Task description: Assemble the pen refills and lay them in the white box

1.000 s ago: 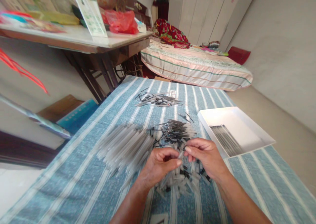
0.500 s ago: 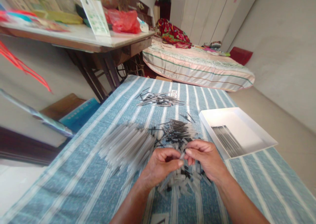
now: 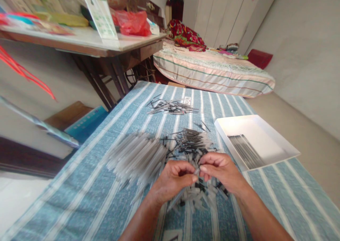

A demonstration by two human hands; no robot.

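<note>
My left hand point(image 3: 174, 180) pinches a small translucent pen cap point(image 3: 197, 171) between thumb and forefinger. Against its other end, the fingertips of my right hand point(image 3: 222, 170) are closed together; what they grip there is mostly hidden. Below both hands spreads a heap of loose clear and black pen caps point(image 3: 198, 196). To the left lies a thick bundle of translucent pen barrels point(image 3: 138, 156). Just beyond my fingers is a pile of thin dark pen refills point(image 3: 192, 138).
At the right stands a shallow white box point(image 3: 278, 154) with a row of dark-filled pens point(image 3: 244, 149) inside. Farther back on the striped tablecloth point(image 3: 106, 156) lies another pile of thin sticks point(image 3: 174, 107). A side table point(image 3: 127, 44) and a bed point(image 3: 212, 71) stand beyond.
My right hand has turned slightly, its fingertips shifting a little at the small cap. My left hand stays nearly in place. The piles and box look the same.
</note>
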